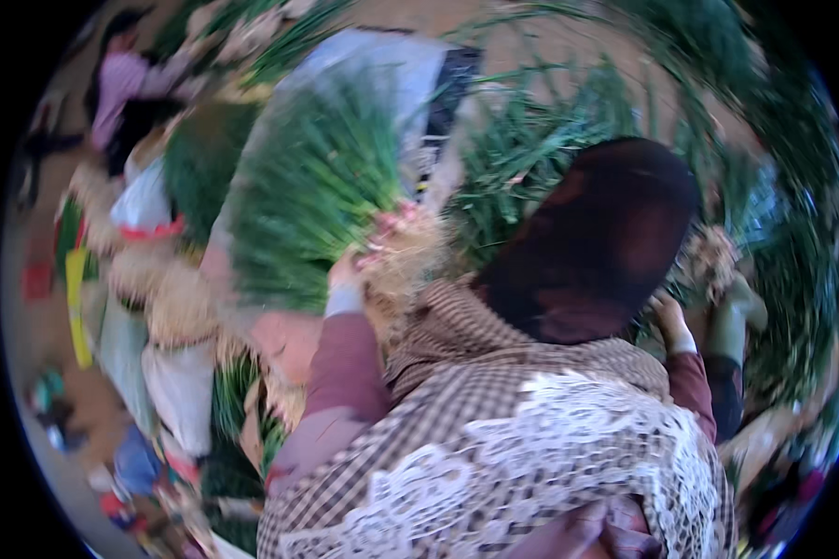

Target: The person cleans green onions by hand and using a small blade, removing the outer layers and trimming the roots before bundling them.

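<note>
A: What do we have in the left hand (347, 270)?
B: Fingers closed around a bunch of spring onions (317, 191), near its pink bulbs. Leaves fan up-left across our view of a pale sheet (364, 51).
A: Right hand (671, 321)?
B: Partly behind a dark rounded shape (611, 228). We cannot tell whether those fingers hold anything.
A: So that shape stands in our way?
B: Yes, between the two hands; we cannot tell what it is. Checked cloth (419, 419) with white lace (569, 424) fills our foreground.
A: Surroundings?
B: We note loose greens (536, 158) beyond the shape and a heap of greens (797, 289) along the right side. Left: pale sacks (182, 396), tan roots (188, 306), a yellow strip (76, 303).
A: Anyone near us?
B: A person (124, 88) in a pink top, upper left, well apart.
</note>
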`<state>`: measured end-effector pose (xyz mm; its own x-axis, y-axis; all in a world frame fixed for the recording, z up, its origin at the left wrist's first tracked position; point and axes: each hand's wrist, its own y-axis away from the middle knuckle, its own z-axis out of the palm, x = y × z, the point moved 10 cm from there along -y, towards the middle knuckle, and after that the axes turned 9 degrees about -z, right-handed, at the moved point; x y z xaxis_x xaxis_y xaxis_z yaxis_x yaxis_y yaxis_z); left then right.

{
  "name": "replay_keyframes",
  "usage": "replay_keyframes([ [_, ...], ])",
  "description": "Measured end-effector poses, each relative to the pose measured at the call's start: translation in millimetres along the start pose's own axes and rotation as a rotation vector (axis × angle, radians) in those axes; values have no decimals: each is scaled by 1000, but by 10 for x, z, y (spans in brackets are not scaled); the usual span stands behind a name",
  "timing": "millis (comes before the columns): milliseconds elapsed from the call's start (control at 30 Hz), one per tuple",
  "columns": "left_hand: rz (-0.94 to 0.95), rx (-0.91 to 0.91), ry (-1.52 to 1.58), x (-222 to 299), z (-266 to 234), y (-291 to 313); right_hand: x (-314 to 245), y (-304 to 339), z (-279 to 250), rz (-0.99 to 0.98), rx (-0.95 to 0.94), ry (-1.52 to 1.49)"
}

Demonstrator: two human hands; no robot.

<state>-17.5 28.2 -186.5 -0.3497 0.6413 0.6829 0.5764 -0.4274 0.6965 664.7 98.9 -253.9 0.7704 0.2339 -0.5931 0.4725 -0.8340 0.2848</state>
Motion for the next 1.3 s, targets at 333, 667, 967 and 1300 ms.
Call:
replay_keyframes([
  [333, 415, 170, 15, 1634, 165, 375, -802, -593, 151, 403, -434, -227],
  [667, 281, -930, -109, 1968, 4304, 1064, -551, -1949, -793, 468, 196, -614],
  [967, -258, -1106, -114, 650, 4865, 1016, -339, -2195, -817, 397, 190, -215],
  [1300, -223, -1257, -370, 470, 4918, 1355, -1342, -2194, -1277, 279, 298, -173],
])
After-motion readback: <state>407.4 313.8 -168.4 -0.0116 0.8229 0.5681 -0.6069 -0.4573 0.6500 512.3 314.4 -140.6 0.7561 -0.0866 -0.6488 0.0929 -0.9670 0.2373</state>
